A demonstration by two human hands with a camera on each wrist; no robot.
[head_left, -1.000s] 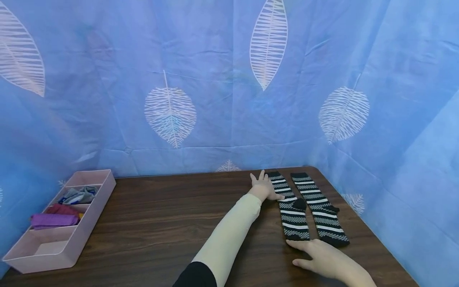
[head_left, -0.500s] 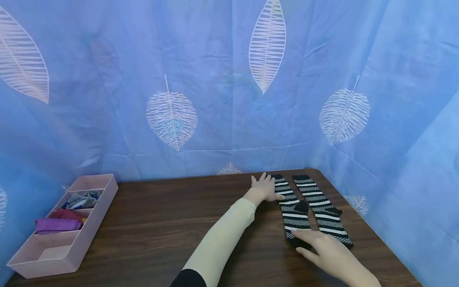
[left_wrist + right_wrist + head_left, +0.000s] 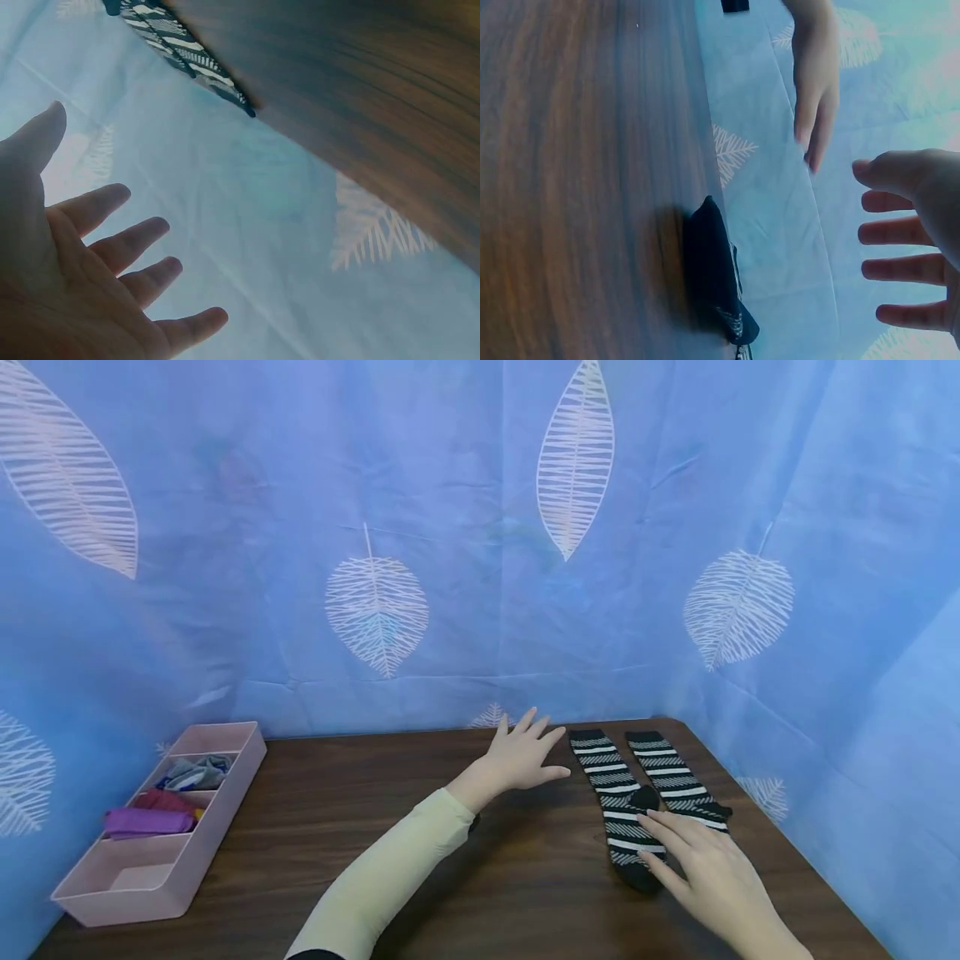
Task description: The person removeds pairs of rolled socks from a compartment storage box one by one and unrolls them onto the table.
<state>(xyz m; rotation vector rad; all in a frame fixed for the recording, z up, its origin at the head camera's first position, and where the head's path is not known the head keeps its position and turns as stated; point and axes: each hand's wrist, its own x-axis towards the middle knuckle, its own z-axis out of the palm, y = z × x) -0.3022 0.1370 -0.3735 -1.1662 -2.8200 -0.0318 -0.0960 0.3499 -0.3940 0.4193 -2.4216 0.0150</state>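
Note:
Two black socks with white and grey stripes lie flat side by side at the right of the table: a left sock [image 3: 611, 785] and a right sock [image 3: 667, 772]. My left hand [image 3: 517, 757] hovers to the left of the left sock, fingers spread and holding nothing; the left wrist view shows its bare palm [image 3: 82, 277]. Over the foot ends of the socks is my right hand [image 3: 705, 864], with straight fingers and nothing gripped. It hides the toe of the right sock. In the right wrist view, the fingers stand apart from the dark sock toe [image 3: 712, 277].
A pink divided box [image 3: 183, 881] stands at the table's left. Its compartments hold a purple folded cloth [image 3: 147, 822], a dark red cloth [image 3: 168, 802] and a grey bundle [image 3: 197, 772]. A blue leaf-print curtain [image 3: 465, 610] hangs behind the brown table [image 3: 360, 827].
My left hand has come off the left sock, moving left and lifting with fingers spread. My right hand has moved forward from the toe ends to above the socks. The view has shifted slightly.

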